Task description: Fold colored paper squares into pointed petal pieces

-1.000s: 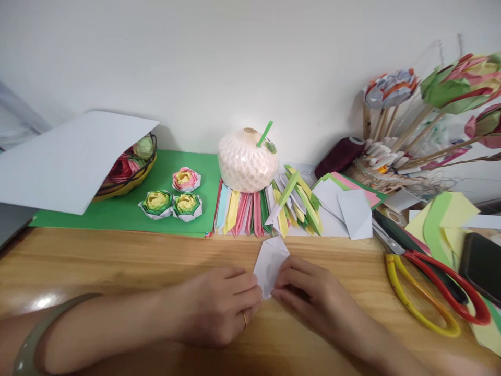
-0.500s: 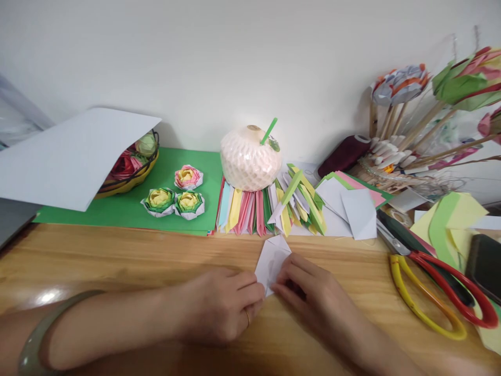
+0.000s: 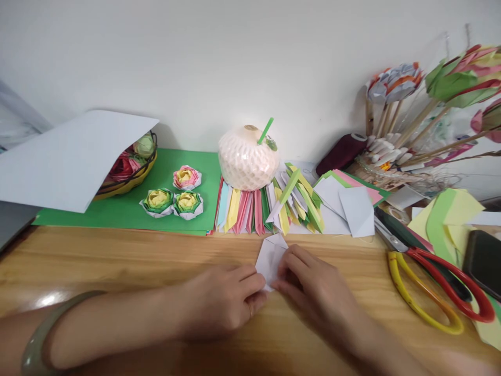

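Observation:
Between my hands, on the wooden table, lies a small white sheet of paper (image 3: 270,257) with folded corners at its far end. My left hand (image 3: 230,295) is closed, pinching the paper's near left edge; a ring shows on one finger. My right hand (image 3: 313,282) is curled with its fingertips closed on the right edge of the same paper. The paper's near edge is partly hidden by the fingers. Just beyond it stands a row of folded paper strips (image 3: 248,211) in several colours.
A wrapped coconut (image 3: 248,159) with a green straw sits behind the strips. Three paper flowers (image 3: 188,203) rest on green card (image 3: 117,216), near a basket (image 3: 135,180) under white paper. Scissors (image 3: 434,292) lie at right, near a phone (image 3: 483,261) and paper squares (image 3: 356,211).
My fingers have shifted slightly at the paper's near edge, and the left fingertips reach a little further in. Both hands still hold the paper. The view has moved slightly.

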`<state>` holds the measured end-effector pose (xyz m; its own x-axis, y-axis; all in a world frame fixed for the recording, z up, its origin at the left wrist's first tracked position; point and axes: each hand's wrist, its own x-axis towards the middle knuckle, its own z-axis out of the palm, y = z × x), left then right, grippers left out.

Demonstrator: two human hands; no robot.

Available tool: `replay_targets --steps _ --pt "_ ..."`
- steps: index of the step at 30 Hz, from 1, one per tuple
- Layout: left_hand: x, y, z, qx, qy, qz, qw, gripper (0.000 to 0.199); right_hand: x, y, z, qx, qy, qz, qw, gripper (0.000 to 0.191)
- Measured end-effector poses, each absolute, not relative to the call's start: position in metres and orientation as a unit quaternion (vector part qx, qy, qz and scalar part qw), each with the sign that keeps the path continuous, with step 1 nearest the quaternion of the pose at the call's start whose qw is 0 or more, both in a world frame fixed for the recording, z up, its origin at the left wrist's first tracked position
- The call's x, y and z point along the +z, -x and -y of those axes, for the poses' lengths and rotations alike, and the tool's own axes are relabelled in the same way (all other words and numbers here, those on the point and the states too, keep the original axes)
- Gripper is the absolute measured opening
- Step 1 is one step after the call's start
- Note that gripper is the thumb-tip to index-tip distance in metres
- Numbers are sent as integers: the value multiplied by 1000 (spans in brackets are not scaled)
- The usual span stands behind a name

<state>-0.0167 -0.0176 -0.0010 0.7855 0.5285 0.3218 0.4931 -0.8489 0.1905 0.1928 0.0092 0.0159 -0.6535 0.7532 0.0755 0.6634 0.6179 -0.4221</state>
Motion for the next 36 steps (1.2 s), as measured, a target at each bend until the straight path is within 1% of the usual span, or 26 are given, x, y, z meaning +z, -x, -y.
replay_targets --steps 3,5,7,10,12,14,18,21,24,26,27,28,31,36 --pt "0 17 17 174 -943 -277 58 23 19 -197 -13 191 382 894 133 9" --pt "1 18 16 175 -945 -270 53 21 22 -201 -16 198 354 905 129 11" --pt "1 21 13 193 -948 -251 25 17 26 -205 -18 190 303 927 113 17" --pt "1 25 7 222 -944 -238 -47 14 32 -205 -15 169 222 954 106 25" --pt "0 26 4 229 -938 -247 -85 15 36 -201 -10 185 200 956 106 26" --pt "-1 26 2 232 -932 -266 -84 17 40 -196 -5 221 198 951 90 23" --pt "0 22 5 240 -936 -258 -12 23 45 -189 0 268 234 932 69 18" --pt "2 22 7 251 -938 -236 22 27 42 -191 -2 277 246 924 97 20" --pt "2 24 6 247 -944 -218 -10 22 32 -196 -5 290 293 895 172 22" --pt "2 26 4 243 -946 -208 -55 20 25 -198 -7 274 368 859 227 20" --pt "2 27 3 240 -945 -205 -79 21 21 -198 -7 261 406 842 242 18" --pt "3 27 2 237 -945 -204 -100 24 18 -198 -8 251 435 829 245 16" --pt "4 28 1 228 -943 -200 -135 31 13 -196 -9 237 478 817 218 12" --pt "2 27 -1 238 -941 -203 -131 28 13 -193 -8 186 523 806 207 9"
